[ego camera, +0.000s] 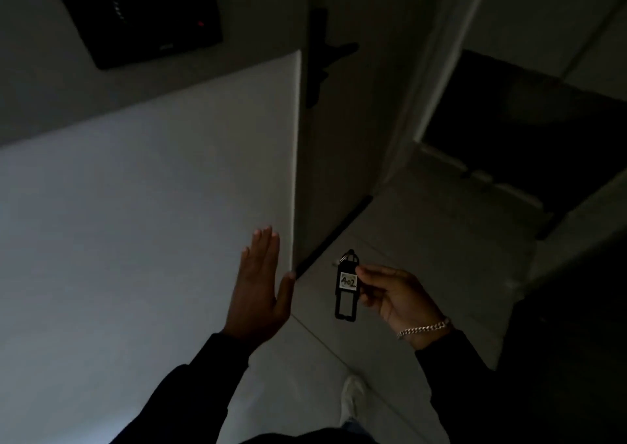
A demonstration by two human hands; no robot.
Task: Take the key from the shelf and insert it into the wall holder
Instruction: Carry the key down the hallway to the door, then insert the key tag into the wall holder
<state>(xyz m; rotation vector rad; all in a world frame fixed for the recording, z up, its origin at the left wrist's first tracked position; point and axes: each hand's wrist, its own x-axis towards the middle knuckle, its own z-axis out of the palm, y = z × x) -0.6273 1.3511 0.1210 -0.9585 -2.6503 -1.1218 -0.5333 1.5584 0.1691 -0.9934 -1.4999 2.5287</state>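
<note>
Right hand [395, 296]: my fingers pinch the black key tag [346, 285] labelled 402, held upright above the tiled floor [424, 240] | Left hand [259, 289]: fingers flat, spread, holding nothing, beside white wall corner [293, 172] | Wall panel [142, 12]: upper left, dark, red light.

The left hand [259, 289] is raised flat near the corner of a wall [152, 189] on the left. Just right of it, the right hand [397, 299] holds the key tag [346, 287] above the floor [424, 240]. Farther off stands a door [342, 121]; what may be the wall holder [142, 12] sits far left.
</note>
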